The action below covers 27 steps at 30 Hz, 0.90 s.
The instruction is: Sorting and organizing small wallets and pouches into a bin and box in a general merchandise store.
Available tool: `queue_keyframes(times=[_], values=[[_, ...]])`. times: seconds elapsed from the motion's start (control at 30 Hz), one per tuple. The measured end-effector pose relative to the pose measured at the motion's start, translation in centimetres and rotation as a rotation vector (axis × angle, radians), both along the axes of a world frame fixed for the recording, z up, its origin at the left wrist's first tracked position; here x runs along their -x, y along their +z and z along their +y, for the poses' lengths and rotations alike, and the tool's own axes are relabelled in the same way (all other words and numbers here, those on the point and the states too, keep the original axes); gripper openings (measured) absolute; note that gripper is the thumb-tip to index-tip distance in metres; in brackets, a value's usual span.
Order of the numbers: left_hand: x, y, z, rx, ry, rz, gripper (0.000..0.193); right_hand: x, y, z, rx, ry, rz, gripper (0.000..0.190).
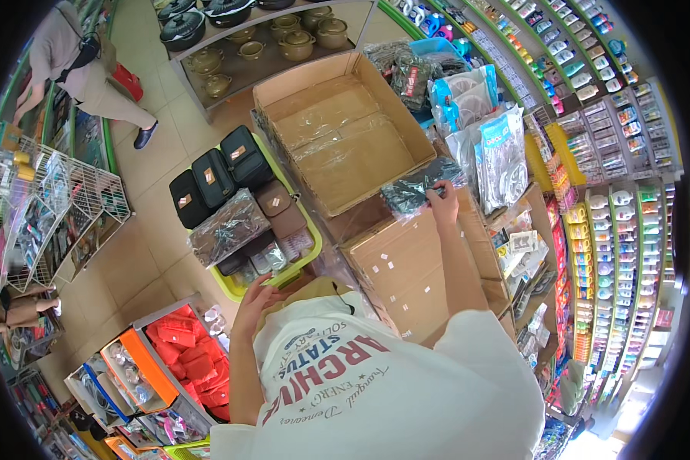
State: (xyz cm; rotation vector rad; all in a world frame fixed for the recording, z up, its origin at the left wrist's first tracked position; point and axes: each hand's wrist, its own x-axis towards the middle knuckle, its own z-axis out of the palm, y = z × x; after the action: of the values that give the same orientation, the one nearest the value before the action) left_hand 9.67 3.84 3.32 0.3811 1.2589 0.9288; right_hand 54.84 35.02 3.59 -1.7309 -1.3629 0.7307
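Note:
My right hand (444,202) grips the near right edge of a dark packet in clear plastic wrap (417,187). The packet is over the border between an open cardboard carton (328,201) and a flat cardboard surface (402,259). My left hand (259,299) is low beside the near end of a yellow-green plastic basket (316,241), fingers loosely apart and holding nothing visible. I cannot tell whether it touches the rim. In the basket sit black zip cases (210,175), a brown case (282,210) and a brown plastic-wrapped pack (230,224).
Bagged goods (500,155) stand right of the carton. Clay pots (296,45) fill a glass-fronted shelf beyond it. Red packets (192,359) lie in a bin at lower left. Wire racks (80,190) flank the tiled aisle (149,207), where a person (86,75) stands.

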Motion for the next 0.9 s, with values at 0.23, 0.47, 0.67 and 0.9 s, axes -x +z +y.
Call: queue_keyframes(times=[0.23,0.47,0.67,0.9], values=[[0.4,-0.8,-0.3,0.023,-0.004,0.174,0.045,-1.3,-0.9,6.0,0.286,-0.035,-0.013,0.024],[0.2,-2.5,-1.5,0.096,0.014,0.264,0.045,-3.8,-2.3,9.9,0.494,0.124,-0.178,0.02],[-0.3,-2.8,-1.5,0.14,0.053,0.33,0.042,-0.8,-2.2,10.1,0.418,0.107,-0.319,0.025],[-0.8,-3.9,-0.8,0.162,0.028,0.344,0.038,-2.5,-5.5,9.2,0.432,-0.058,-0.745,0.037]])
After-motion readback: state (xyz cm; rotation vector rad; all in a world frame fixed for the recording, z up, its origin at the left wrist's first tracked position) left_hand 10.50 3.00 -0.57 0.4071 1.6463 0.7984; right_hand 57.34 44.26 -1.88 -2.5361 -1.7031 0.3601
